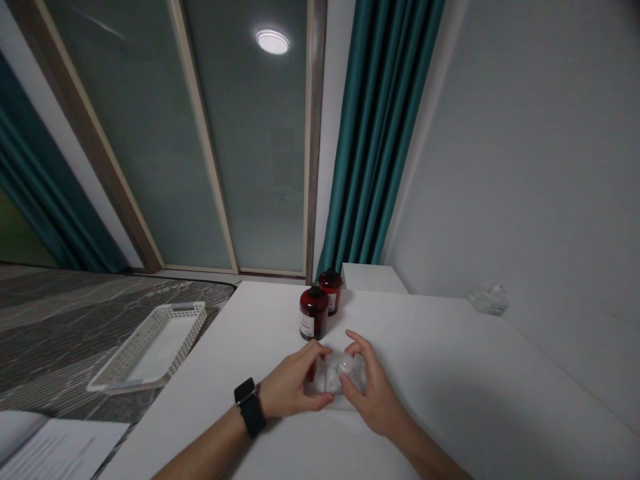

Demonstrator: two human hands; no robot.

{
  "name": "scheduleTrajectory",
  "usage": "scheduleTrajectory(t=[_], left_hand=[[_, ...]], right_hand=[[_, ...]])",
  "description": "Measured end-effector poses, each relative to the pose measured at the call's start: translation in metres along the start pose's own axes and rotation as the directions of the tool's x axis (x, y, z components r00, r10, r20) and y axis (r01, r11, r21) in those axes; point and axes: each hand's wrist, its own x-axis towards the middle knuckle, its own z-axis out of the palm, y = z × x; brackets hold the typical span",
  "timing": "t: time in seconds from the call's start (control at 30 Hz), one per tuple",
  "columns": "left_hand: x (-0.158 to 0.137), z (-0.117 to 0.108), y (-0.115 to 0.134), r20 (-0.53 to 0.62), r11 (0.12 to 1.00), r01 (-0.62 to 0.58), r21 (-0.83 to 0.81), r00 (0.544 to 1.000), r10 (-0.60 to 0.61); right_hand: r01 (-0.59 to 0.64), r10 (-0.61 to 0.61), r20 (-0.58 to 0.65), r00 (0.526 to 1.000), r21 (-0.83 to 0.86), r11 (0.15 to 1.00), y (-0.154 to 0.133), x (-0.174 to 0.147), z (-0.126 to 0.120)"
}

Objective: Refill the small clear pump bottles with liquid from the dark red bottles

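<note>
Both hands are at a small clear plastic pack with whitish, rounded contents, low over the white table. My left hand, with a dark watch on its wrist, curls around the pack's left side, thumb along the near edge. At the right side, my right hand has its thumb pressed on a pale round part and its fingers bent over the far edge. Whether that round part is a lid or a separate piece I cannot tell. Just beyond the hands stand two dark red bottles with black caps, a nearer bottle and a farther bottle.
The white table meets the grey wall on the right, where a crumpled clear plastic item lies. Left of the table, a white perforated basket rests on a dark striped surface, near an open book. A white box stands behind.
</note>
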Motion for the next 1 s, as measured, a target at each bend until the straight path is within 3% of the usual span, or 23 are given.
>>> scheduleTrajectory(t=[0.13,0.33,0.53,0.77,0.87,1.0], left_hand=[[0.0002,-0.0009,0.001,0.011,1.0,0.011,-0.004,1.0,-0.011],[-0.0001,-0.0005,0.0013,0.003,1.0,0.007,-0.012,1.0,-0.007],[0.0007,-0.0011,0.0016,0.013,1.0,0.004,-0.003,1.0,-0.004],[0.0,-0.0008,0.0021,0.014,1.0,0.002,-0.016,1.0,-0.001],[-0.0001,-0.0008,0.0022,0.016,1.0,0.009,-0.017,1.0,-0.008],[0.0,-0.001,0.0018,0.027,1.0,0.015,-0.012,1.0,-0.015]], right_hand=[[0.027,-0.029,0.043,0.999,0.058,0.998,0.0003,-0.001,-0.0015],[0.003,-0.004,-0.015,1.0,-0.008,1.0,-0.0002,-0.0005,-0.0001],[0.047,-0.053,0.067,0.996,0.08,0.996,0.0019,-0.0019,-0.0011],[-0.017,0.017,0.013,1.0,0.013,1.0,0.0029,-0.0023,0.0001],[0.002,-0.002,-0.007,1.0,0.039,0.999,0.0037,-0.0028,-0.0008],[0.068,-0.061,-0.126,0.99,0.057,0.996,0.0003,-0.0011,-0.0065]])
